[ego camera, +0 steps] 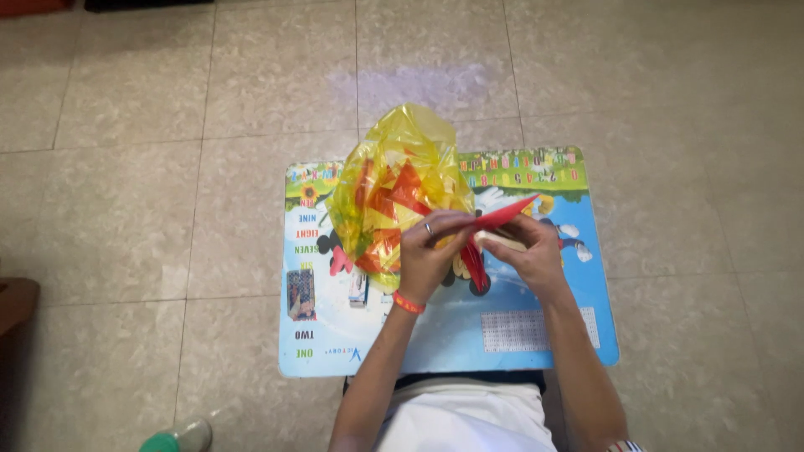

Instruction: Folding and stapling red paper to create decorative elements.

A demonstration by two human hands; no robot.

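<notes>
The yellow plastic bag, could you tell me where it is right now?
The yellow plastic bag sits on the small table's far left part, just beyond the left hand.

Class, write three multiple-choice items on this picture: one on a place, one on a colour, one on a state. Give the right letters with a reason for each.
1. Where is the yellow bag?
A. on the floor
B. on the small table, at its far left
C. on the person's lap

2. What colour is the paper held between the hands?
A. red
B. blue
C. white

3. How is the paper held?
A. it lies flat, untouched
B. by the right hand alone
C. by both hands, the left hand too, above the table

Key: 1 B, the bag stands on the table's far left part. 2 A, the sheet is plainly red. 3 C, fingers of both hands pinch it in the air.
</notes>
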